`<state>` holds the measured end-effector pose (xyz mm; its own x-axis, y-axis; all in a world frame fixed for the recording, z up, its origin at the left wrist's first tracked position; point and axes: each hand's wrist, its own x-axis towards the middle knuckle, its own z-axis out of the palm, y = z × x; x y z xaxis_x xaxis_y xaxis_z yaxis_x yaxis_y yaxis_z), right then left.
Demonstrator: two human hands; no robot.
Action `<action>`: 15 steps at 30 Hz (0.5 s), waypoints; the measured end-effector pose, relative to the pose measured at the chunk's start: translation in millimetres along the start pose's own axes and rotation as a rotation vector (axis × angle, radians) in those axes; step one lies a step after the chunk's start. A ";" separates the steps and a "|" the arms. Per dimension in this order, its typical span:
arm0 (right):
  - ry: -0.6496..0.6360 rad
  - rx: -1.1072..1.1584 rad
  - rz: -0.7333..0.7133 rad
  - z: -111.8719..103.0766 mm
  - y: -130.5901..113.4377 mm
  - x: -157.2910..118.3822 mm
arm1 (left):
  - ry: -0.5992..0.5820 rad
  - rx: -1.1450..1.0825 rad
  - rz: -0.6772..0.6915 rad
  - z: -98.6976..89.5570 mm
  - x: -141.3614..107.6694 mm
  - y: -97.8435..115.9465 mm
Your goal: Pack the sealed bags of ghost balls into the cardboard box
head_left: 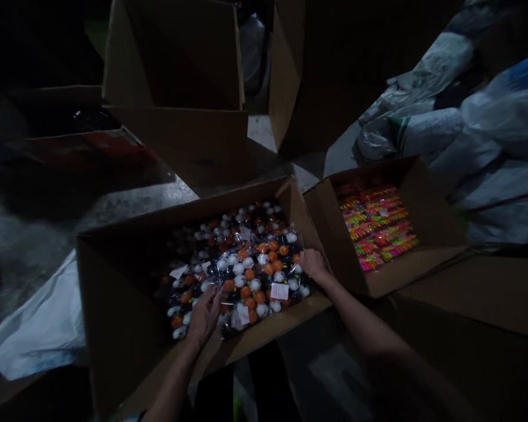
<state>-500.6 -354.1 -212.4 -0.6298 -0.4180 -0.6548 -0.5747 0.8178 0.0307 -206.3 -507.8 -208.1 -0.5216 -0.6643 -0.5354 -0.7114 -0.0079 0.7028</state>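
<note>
Two hands in our cardboard box (114, 328), left hand (205, 316) fingers flat on the bagged orange, white and black balls (242, 266), right hand (313, 264) fingers gripping the bag's edge, neon-filled box (426, 234) beside.

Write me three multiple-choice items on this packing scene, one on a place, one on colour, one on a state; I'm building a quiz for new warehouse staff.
1. Where does the right hand rest?
A. on the right edge of the packets, by the box wall
B. inside the smaller box
C. on the white bag

2. What colours are the balls in the clear packets?
A. blue and green
B. orange, white and black
C. all red

3. How is the smaller box of neon items?
A. taped shut
B. turned over
C. open on top

Answers: 1 A, its fingers lie beside the big box wall. 2 B, those colours show through the plastic. 3 C, its pink and yellow contents are visible. The left hand lies flat on the packets.
</note>
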 end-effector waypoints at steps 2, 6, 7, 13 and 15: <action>-0.009 -0.023 0.032 -0.4 -2.6 -6.4 | -0.010 -0.014 0.028 1.1 -0.2 3.9; -0.023 -0.055 -0.010 -10.3 1.3 -10.3 | -0.057 -0.039 0.017 -1.1 -3.5 12.8; -0.023 -0.064 -0.016 -13.4 2.9 -9.0 | -0.081 -0.052 0.013 -0.9 -4.0 14.1; 0.000 -0.102 0.010 -12.8 -0.8 3.5 | -0.003 -0.111 -0.056 19.8 -2.2 9.5; 0.026 -0.107 0.035 -5.5 -6.6 3.2 | 0.045 -0.103 -0.056 29.3 -3.2 7.8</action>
<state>-501.7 -363.0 -210.6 -0.6631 -0.4015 -0.6318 -0.6041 0.7855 0.1348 -224.0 -483.8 -214.6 -0.4592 -0.6938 -0.5549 -0.6850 -0.1212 0.7184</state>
